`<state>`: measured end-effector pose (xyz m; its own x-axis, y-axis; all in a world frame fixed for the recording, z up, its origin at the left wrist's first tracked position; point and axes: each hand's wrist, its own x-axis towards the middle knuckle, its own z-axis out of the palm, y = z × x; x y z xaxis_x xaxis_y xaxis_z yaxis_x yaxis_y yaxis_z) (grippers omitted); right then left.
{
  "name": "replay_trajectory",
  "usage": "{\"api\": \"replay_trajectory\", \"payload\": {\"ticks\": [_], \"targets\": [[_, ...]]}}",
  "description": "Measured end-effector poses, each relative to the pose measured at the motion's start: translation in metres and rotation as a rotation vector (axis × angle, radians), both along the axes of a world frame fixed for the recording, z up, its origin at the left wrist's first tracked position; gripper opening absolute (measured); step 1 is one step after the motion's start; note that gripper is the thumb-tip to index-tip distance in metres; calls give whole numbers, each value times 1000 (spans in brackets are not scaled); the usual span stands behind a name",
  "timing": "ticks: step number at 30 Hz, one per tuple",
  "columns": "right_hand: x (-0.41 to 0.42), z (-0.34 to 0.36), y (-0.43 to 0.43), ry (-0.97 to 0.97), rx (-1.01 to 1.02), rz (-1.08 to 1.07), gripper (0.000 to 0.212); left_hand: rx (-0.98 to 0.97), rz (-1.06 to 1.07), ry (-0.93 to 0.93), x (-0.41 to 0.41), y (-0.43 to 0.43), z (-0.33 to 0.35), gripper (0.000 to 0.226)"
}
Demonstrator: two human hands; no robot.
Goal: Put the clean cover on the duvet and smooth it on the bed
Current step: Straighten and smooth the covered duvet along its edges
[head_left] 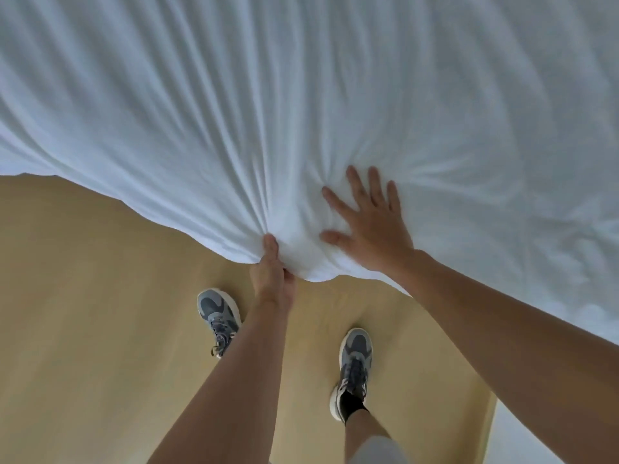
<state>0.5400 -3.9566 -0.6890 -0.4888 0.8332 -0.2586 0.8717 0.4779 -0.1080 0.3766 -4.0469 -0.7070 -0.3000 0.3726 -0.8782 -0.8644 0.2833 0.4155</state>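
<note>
Cover [254, 105] corner points between shoes [219, 313].

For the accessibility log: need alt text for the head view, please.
Seen from above, a person's left hand grips a bunched edge of a white duvet cover while the right hand presses flat on it beside. Creases fan out from the grip; grey trainers stand on a tan floor.
</note>
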Motion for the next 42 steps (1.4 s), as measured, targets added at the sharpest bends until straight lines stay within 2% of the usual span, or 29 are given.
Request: {"api": "replay_trajectory", "payload": {"ticks": [2, 4, 6, 8, 10, 11, 12, 13, 14, 15, 16, 17, 18, 20, 21, 23, 26, 28, 31, 35, 39, 41, 42], "targets": [[2, 3, -24, 137, 22, -92, 72, 57, -11, -33, 4, 2, 4, 48], [21, 6, -56, 358, 140, -418, 65, 186, -148, -99, 21, 1, 11, 57], [57, 10, -83, 505, 235, -981, 71, 298, -339, -181, 56, -4, 17, 60], [109, 15, -101, 520, 276, -1603, 83, 371, -485, -237, 106, -8, 19, 59], [171, 19, -114, 578, 266, -2156, 90, 366, -540, -236, 159, -6, 24, 59], [204, 17, -124, 728, 203, -2391, 97, 353, -533, -245, 184, -5, 27, 60], [234, 16, -133, 980, 87, -2531, 102, 342, -503, -270, 208, -4, 31, 61], [260, 13, -141, 1322, -67, -2536, 103, 329, -466, -298, 229, -3, 32, 64], [282, 9, -148, 1651, -166, -2441, 103, 317, -438, -315, 249, -2, 32, 69], [303, 3, -151, 1888, -179, -2319, 114, 303, -420, -315, 267, -2, 33, 72], [320, 1, -150, 2041, -164, -2260, 124, 289, -411, -299, 282, -2, 34, 73], [336, 0, -146, 2139, -148, -2215, 126, 268, -399, -282, 295, -1, 34, 72], [349, 1, -142, 2174, -125, -2150, 114, 239, -381, -276, 304, -3, 33, 70], [366, 2, -133, 2175, -195, -1990, 68, 184, -345, -248, 310, -5, 25, 70], [370, -1, -133, 2145, -248, -1973, 52, 167, -338, -203, 308, -6, 20, 71], [367, -12, -137, 2022, -292, -2010, 36, 143, -313, -110, 301, -9, 4, 72], [375, -14, -137, 2013, -348, -1934, 44, 106, -272, -51, 316, -10, -4, 72], [402, -14, -133, 2140, -320, -1923, 55, 141, -297, -92, 345, -9, 11, 73], [446, -16, -127, 2265, -285, -1892, 49, 136, -372, -124, 388, -9, 25, 65], [455, -31, -140, 2159, -295, -1990, 44, 16, -367, -51, 395, -15, 9, 55], [486, -33, -150, 2482, -260, -1734, 68, 44, -354, -73, 389, -6, 0, 66], [502, -35, -154, 2479, -204, -1819, 73, 69, -304, -145, 385, -4, -1, 70], [504, -36, -156, 2401, -196, -1858, 70, 82, -311, -159, 382, -6, -5, 64]]}}
